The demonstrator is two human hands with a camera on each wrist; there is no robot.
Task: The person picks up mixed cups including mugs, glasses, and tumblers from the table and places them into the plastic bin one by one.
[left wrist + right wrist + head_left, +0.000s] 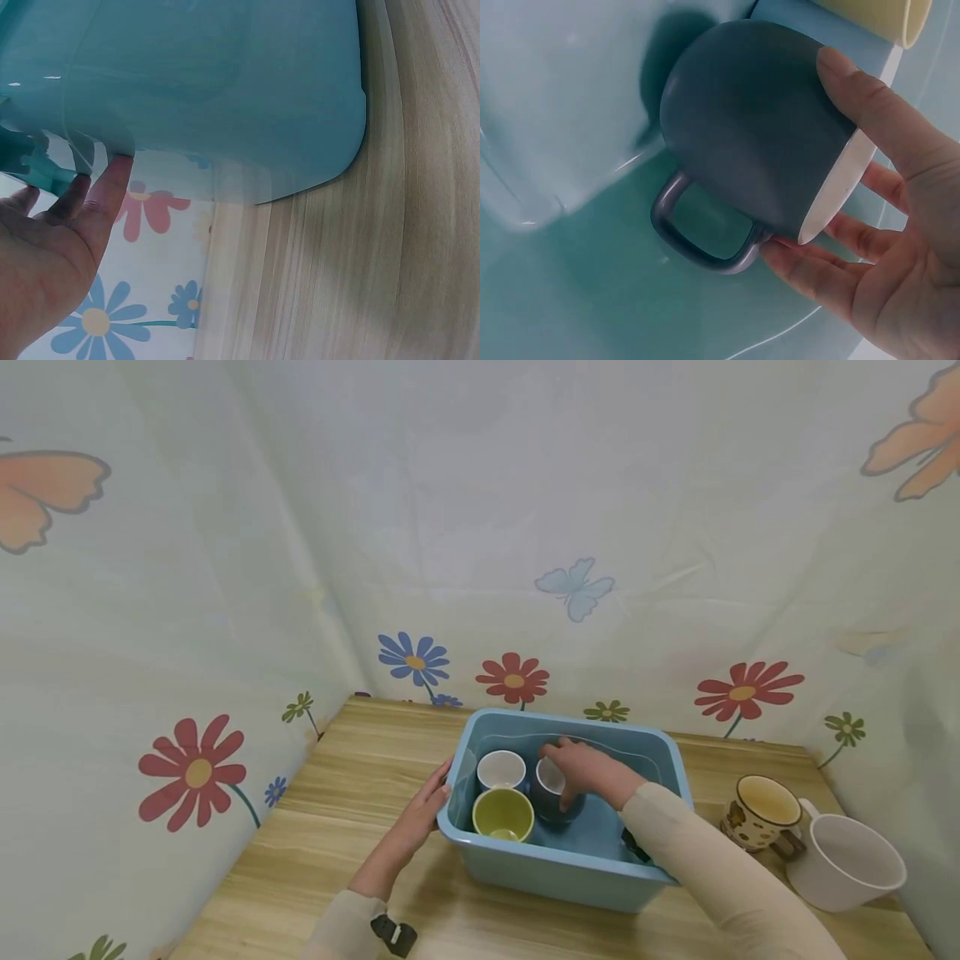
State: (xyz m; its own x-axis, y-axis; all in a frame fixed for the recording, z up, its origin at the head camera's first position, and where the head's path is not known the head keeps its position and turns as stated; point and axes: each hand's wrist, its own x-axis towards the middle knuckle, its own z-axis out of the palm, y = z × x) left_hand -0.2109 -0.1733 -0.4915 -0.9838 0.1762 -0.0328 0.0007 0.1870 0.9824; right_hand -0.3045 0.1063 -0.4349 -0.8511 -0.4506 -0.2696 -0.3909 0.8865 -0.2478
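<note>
My right hand (588, 770) is inside the blue plastic bin (555, 860) and grips a dark grey mug (742, 120) with a white inside. Its thumb presses the mug's outer wall, and the other fingers are at the rim and near the handle (705, 259). Beside the mug in the bin stand a white-lined cup (501, 770) and a yellow-green cup (502, 816). At the bin's left end, my left hand (420, 810) holds the rim, its fingertips against the outer wall just below it in the left wrist view.
Right of the bin, a brown-patterned cream mug (750, 827) and a large white mug (843, 868) stand on the wooden table (360, 760). A white cloth (480, 527) printed with flowers and butterflies hangs behind and on both sides.
</note>
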